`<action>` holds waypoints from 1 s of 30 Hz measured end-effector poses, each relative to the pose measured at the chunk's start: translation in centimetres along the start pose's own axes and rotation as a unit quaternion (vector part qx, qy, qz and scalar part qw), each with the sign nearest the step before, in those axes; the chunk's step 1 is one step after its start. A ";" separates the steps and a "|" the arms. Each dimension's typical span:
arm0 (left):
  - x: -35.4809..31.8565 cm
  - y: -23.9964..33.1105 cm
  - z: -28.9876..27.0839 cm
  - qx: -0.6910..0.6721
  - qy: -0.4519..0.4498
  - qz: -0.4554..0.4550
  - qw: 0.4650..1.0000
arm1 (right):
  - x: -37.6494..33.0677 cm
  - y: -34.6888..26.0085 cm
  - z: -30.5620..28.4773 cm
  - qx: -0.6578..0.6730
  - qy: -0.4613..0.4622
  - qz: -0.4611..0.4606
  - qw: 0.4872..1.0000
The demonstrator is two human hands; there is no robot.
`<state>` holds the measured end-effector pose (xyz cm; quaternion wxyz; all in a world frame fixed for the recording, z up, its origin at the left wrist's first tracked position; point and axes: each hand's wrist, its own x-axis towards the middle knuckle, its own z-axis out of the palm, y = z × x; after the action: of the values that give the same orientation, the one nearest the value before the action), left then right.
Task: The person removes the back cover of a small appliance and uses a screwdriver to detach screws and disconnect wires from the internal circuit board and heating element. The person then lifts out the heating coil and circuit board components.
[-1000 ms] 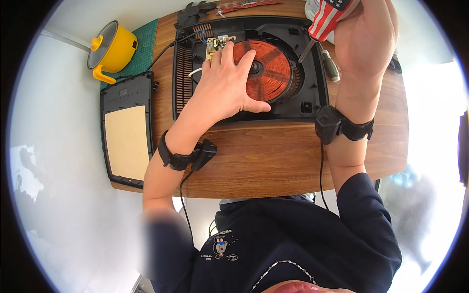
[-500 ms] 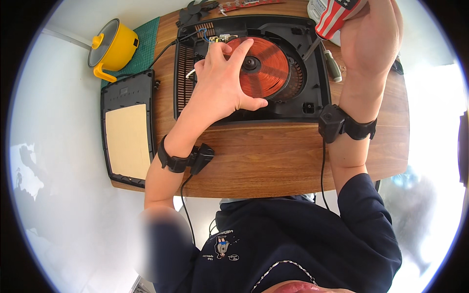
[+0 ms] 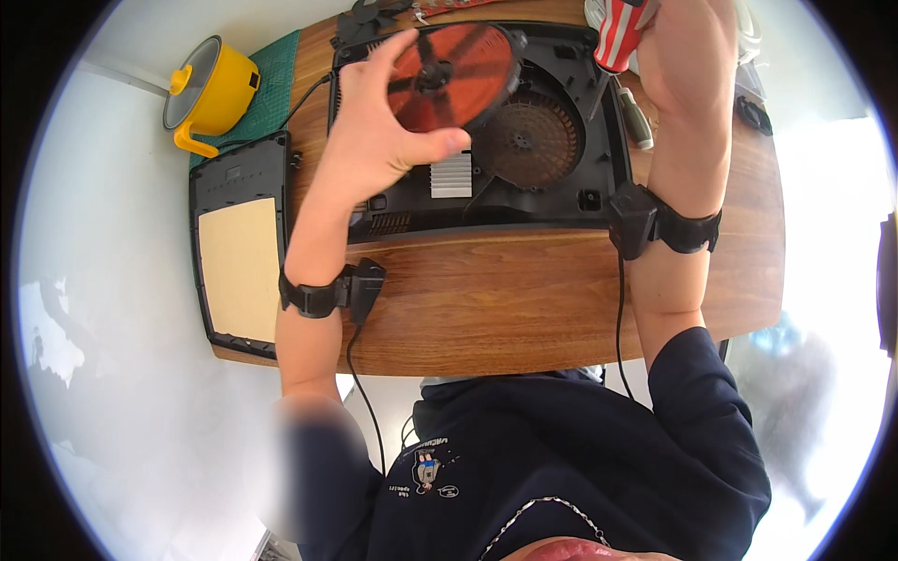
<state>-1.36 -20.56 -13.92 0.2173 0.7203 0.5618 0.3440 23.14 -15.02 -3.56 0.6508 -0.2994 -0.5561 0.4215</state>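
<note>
My left hand (image 3: 374, 126) grips the round copper coil (image 3: 472, 79) by its rim and holds it tilted above the left part of an open black appliance housing (image 3: 524, 220). With the coil raised, a finned silver heat sink (image 3: 451, 176) and a round dusty vent grille (image 3: 531, 140) show inside the housing. My right hand (image 3: 678, 47), partly cut off by the upper edge, is closed on a screwdriver (image 3: 617, 37) with a red and white striped handle. The screwdriver's shaft points down at the housing's right edge; whether its tip touches cannot be made out.
A black cover panel with a cream sheet (image 3: 238, 271) lies left. Behind it, a yellow pot (image 3: 215, 89) stands on a green cutting mat (image 3: 279, 79). A black fan blade (image 3: 369, 21) lies at the back. A grey-green handled tool (image 3: 636, 120) rests right of the housing.
My left hand has lifted the coil and moved it leftward, tilting it and uncovering the heat sink and grille. My right hand with the screwdriver has shifted slightly left.
</note>
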 end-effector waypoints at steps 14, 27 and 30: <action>-0.1 -4.0 1.2 -0.386 0.083 -0.023 0.918 | 0.6 6.8 -1.0 0.177 -0.051 0.049 0.982; -2.7 -6.1 -1.9 -0.424 0.104 -0.031 0.899 | 2.8 8.5 7.6 -0.444 -0.359 -0.103 0.815; -2.7 -6.2 -2.2 -0.441 0.098 -0.025 0.892 | 2.4 11.5 7.7 -0.541 -0.388 -0.112 0.738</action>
<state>-7.49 -21.61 -17.46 0.4647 0.4987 0.3890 0.6198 13.24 -8.16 -10.70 0.1501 -0.3473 -0.9242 0.0532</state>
